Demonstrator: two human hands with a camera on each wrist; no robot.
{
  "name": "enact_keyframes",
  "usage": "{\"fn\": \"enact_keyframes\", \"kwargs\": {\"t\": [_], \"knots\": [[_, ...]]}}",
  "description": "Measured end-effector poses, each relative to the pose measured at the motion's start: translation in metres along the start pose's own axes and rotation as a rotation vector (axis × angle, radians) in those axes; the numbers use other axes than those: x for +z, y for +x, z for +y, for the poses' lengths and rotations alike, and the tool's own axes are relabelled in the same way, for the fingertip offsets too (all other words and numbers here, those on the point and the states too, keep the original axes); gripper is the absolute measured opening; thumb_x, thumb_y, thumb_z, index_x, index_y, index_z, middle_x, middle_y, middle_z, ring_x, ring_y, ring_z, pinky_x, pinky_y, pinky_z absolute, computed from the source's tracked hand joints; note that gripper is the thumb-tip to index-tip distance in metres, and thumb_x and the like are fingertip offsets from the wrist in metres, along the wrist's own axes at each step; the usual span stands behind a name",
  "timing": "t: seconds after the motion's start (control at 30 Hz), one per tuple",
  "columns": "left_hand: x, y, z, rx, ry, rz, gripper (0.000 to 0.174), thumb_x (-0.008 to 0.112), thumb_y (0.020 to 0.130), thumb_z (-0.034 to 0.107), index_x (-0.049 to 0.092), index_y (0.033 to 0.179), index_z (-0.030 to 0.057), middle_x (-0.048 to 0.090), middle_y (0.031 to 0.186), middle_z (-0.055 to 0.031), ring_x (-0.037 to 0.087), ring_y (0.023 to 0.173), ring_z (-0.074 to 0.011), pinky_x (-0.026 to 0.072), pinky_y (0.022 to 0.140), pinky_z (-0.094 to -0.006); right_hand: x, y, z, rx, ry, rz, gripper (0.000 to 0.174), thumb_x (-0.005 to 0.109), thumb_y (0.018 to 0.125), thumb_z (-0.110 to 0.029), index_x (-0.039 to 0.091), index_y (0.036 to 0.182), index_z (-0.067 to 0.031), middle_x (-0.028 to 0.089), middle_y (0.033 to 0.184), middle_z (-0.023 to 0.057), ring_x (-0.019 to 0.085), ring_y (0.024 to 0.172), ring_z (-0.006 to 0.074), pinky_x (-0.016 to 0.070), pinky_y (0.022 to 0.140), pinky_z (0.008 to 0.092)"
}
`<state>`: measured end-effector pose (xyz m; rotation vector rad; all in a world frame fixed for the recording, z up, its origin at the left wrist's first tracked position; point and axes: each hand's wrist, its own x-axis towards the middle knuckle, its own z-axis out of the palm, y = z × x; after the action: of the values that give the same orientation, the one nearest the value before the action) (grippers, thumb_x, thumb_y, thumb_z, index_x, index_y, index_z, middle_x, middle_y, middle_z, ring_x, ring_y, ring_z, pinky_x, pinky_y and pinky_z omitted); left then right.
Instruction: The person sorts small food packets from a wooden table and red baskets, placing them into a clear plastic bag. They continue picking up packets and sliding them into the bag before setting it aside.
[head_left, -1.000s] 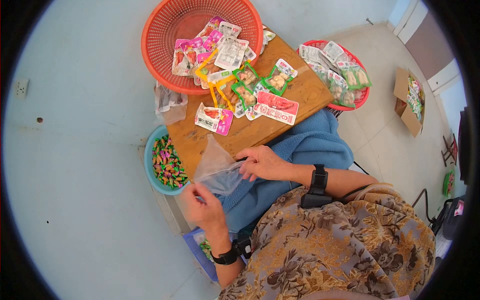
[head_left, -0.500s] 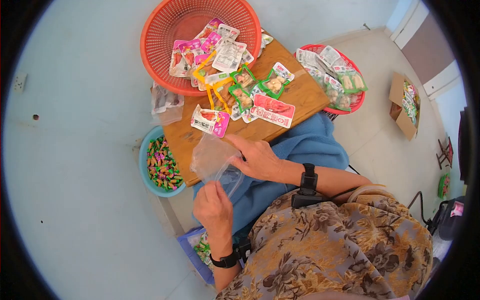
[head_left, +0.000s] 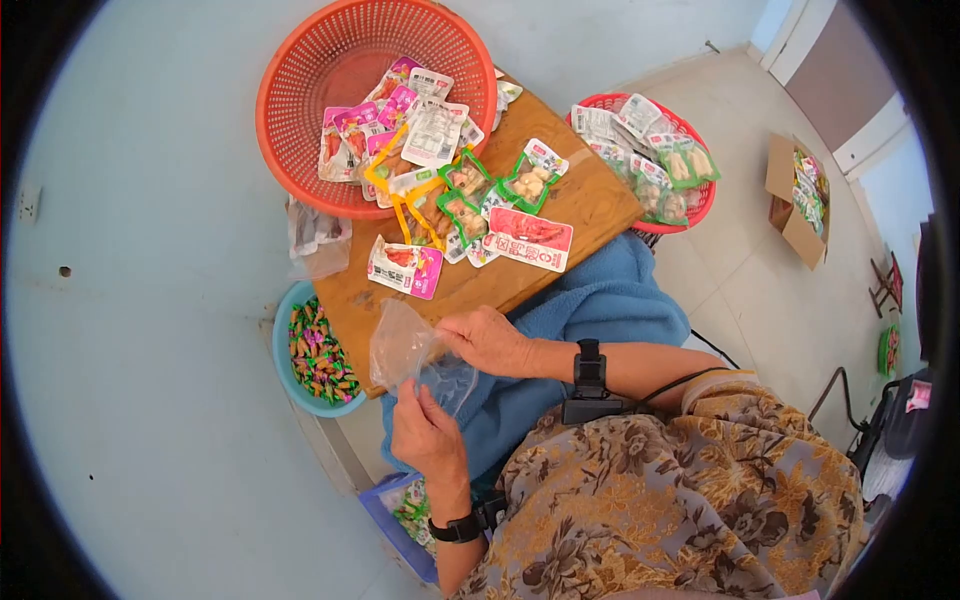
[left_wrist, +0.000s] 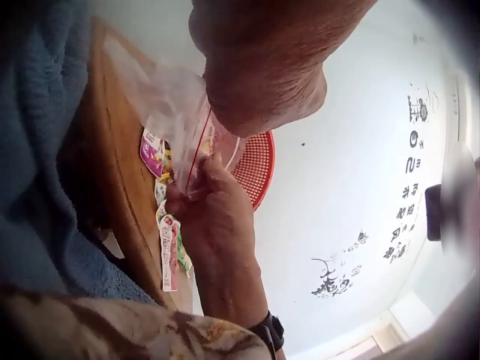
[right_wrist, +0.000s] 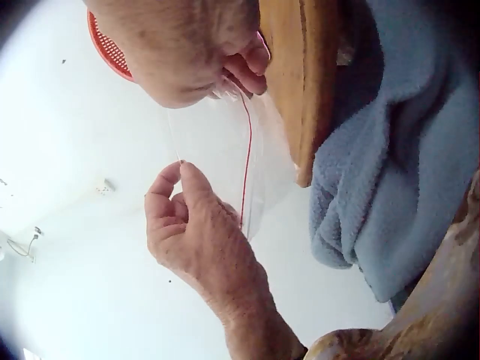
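A clear plastic bag (head_left: 398, 342) is stretched between the two hands near the table's front corner; a red line runs along it in the right wrist view (right_wrist: 268, 161). The left hand (head_left: 428, 435) pinches one edge between thumb and forefinger, seen also in the right wrist view (right_wrist: 199, 236). On the opposite side, the right hand (head_left: 490, 342) grips the bag's edge with bent fingers; the left wrist view shows this hand (left_wrist: 217, 225) too. Printed food packets, such as a red and white one (head_left: 530, 238), lie on the wooden table (head_left: 465, 300) beyond the bag.
An orange basket (head_left: 275, 130) with packets stands at the table's back left. A blue basin (head_left: 283, 345) of wrapped sweets is below left, a red basket (head_left: 712, 200) of packets right. Farther right is a cardboard box (head_left: 782, 175). A blue cloth (head_left: 620, 300) covers the lap.
The left hand, away from the bag's edge and blurred a second ago, now pinches it. The bag is spread wider between the hands. The head view has shifted slightly.
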<state>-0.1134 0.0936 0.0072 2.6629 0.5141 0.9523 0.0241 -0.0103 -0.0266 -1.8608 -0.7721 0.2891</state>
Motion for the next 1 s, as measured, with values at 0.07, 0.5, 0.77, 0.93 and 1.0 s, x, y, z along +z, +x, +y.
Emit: {"fn": "enact_keyframes", "kwargs": {"t": [0.07, 0.5, 0.77, 0.93, 1.0], "knots": [[0.001, 0.005, -0.002, 0.035, 0.03, 0.014, 0.019, 0.067, 0.091, 0.009, 0.064, 0.109, 0.0022, 0.065, 0.082, -0.0129, 0.063, 0.066, -0.0312, 0.0502, 0.056, -0.0398, -0.003, 0.001, 0.008, -0.046, -0.076, -0.014, 0.017, 0.06, 0.094, -0.017, 0.065, 0.091, -0.001, 0.061, 0.066, 0.0173, 0.064, 0.062, 0.0298, 0.0485, 0.06, 0.0416], [0.018, 0.012, -0.007, -0.043, -0.078, 0.024, 0.011, 0.068, 0.089, 0.004, 0.069, 0.099, 0.0015, 0.068, 0.082, -0.0158, 0.066, 0.068, -0.0323, 0.0526, 0.059, -0.0378, -0.124, 0.032, 0.089, 0.174, -0.354, 0.455, 0.024, 0.066, 0.08, -0.008, 0.069, 0.104, -0.0064, 0.065, 0.091, 0.014, 0.064, 0.083, 0.0311, 0.0523, 0.077, 0.0416], [0.019, 0.016, -0.005, -0.027, -0.018, -0.039, 0.01, 0.069, 0.088, 0.003, 0.069, 0.098, 0.0014, 0.068, 0.08, -0.0152, 0.066, 0.066, -0.0317, 0.0523, 0.058, -0.0372, -0.199, 0.08, 0.134, -0.209, -1.001, 0.219, 0.056, 0.068, 0.075, -0.001, 0.058, 0.129, -0.0121, 0.056, 0.132, 0.0094, 0.04, 0.137, 0.0375, 0.0399, 0.105, 0.0502], [0.024, 0.021, -0.002, -0.042, -0.038, -0.057, 0.011, 0.069, 0.088, 0.003, 0.069, 0.099, 0.0018, 0.069, 0.08, -0.0148, 0.067, 0.066, -0.0304, 0.0527, 0.058, -0.0371, -0.22, 0.098, 0.13, 0.001, -1.071, -0.089, 0.06, 0.071, 0.077, -0.006, 0.055, 0.134, -0.0124, 0.051, 0.138, 0.011, 0.036, 0.141, 0.036, 0.035, 0.11, 0.0531], [0.024, 0.022, -0.001, -0.049, -0.033, -0.072, 0.012, 0.069, 0.088, 0.003, 0.069, 0.099, 0.0019, 0.069, 0.081, -0.0148, 0.067, 0.067, -0.0303, 0.053, 0.058, -0.0369, -0.229, 0.103, 0.125, 0.144, -1.058, -0.201, 0.063, 0.07, 0.079, -0.007, 0.051, 0.139, -0.0158, 0.048, 0.141, 0.0114, 0.035, 0.142, 0.0352, 0.0328, 0.112, 0.0545]]}}
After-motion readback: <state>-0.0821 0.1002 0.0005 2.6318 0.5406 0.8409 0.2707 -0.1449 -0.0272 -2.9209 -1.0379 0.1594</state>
